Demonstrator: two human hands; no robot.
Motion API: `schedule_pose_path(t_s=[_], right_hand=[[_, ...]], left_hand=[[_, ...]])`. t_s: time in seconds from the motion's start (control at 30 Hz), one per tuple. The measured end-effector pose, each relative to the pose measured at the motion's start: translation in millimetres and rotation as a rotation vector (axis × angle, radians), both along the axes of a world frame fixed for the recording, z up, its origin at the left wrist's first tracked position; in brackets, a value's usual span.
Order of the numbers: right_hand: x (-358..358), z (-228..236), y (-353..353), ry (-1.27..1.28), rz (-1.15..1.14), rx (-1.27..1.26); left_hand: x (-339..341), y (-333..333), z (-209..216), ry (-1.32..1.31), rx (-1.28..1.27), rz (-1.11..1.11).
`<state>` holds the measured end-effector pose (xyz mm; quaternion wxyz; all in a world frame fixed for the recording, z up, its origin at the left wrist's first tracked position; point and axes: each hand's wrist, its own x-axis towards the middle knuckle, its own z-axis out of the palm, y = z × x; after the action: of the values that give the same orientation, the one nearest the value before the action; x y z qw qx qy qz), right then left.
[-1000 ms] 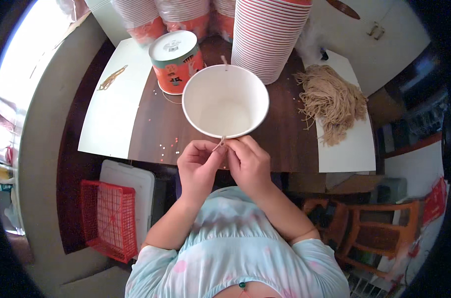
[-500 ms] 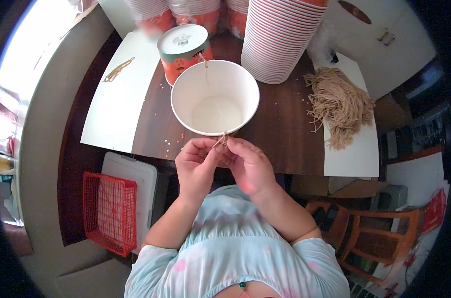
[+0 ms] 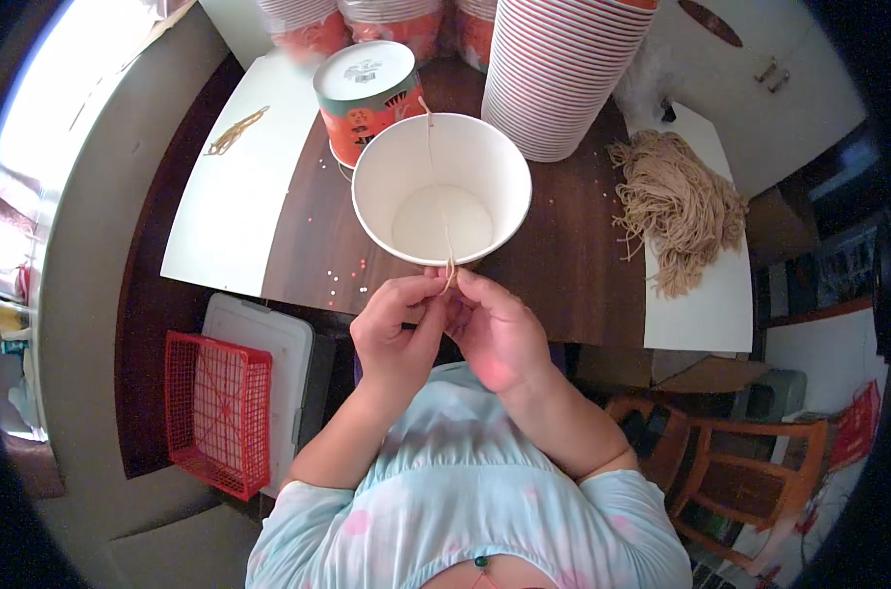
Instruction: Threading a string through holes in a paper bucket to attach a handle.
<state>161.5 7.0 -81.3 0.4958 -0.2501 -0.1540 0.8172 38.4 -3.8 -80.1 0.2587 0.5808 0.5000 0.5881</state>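
where white paper bowl (image 3: 442, 189) sits at near table edge, left hand (image 3: 398, 329) and right hand (image 3: 495, 329) meet just below rim, fingertips pinched on thin tan string (image 3: 436, 177) running up across bowl toward lidded orange tub (image 3: 367, 98).

Left hand (image 3: 398, 329) and right hand (image 3: 497, 329) pinch a thin tan string (image 3: 436, 187) crossing an empty white paper bowl (image 3: 442, 191) on the dark bench (image 3: 573, 255); string bundle (image 3: 676, 201) right.
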Motion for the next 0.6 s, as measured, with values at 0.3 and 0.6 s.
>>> schedule_pose_path(t_s=[0.3,0.6], right_hand=[[-2,-2,-2,-0.127,-0.073,-0.037],[27,-10,12,-0.009,0.072,-0.071]], left_hand=[[-1,7,8,0.298,0.229,0.017],[-18,4,22,-0.28,-0.208,-0.163]])
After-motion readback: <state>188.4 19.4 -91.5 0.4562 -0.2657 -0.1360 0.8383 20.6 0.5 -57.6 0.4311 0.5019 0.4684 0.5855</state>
